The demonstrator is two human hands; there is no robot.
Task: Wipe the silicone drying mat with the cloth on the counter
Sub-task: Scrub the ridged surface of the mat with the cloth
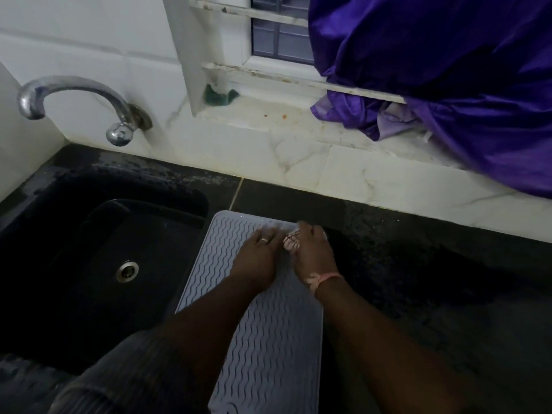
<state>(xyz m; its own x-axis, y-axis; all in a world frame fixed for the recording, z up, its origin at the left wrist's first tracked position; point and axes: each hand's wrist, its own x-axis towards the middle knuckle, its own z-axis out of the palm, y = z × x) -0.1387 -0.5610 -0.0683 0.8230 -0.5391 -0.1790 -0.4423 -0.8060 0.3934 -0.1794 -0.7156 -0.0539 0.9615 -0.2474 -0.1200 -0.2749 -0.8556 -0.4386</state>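
Pressing flat on the mat [263, 339] mid-frame, left hand [257, 258]; right hand [313, 249] apparently clutches the cloth [291, 241] at the far edge.

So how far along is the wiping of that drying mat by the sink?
Early, by the look of it. Done: the mat lies flat on the counter beside the sink. In hand: the right hand grips the cloth at the mat's far end, and the left hand rests on the mat beside it. Left: the near stretch, though no frame shows which parts are already wiped.
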